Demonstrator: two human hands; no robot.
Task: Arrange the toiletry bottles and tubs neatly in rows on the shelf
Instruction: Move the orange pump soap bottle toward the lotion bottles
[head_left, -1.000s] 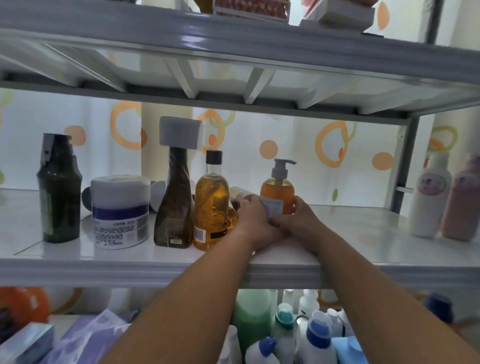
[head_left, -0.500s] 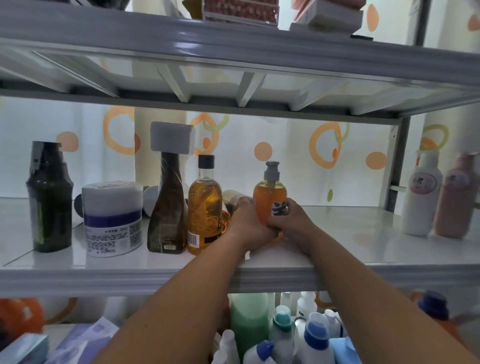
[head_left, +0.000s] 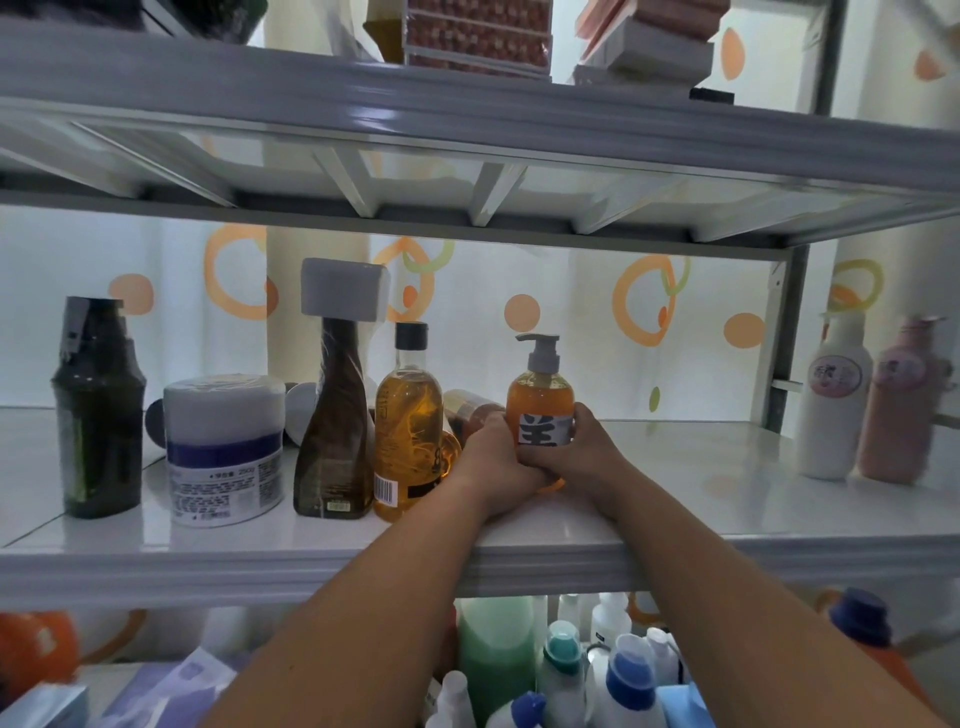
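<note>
Both left hand (head_left: 493, 460) and right hand (head_left: 589, 457) curl fingers (head_left: 581, 418) round orange pump bottle (head_left: 540, 395), likely aligning it in shelf (head_left: 701, 499) row.

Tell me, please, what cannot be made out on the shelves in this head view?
All in the head view:
- Orange pump bottle: its base, hidden by the left hand and right hand gripping it.
- Lying container behind the amber bottle: mostly covered by that bottle and the left hand.
- Pink bottle: label blurred near the right edge.
- Lower-shelf bottles: cut off by the bottom edge.
</note>
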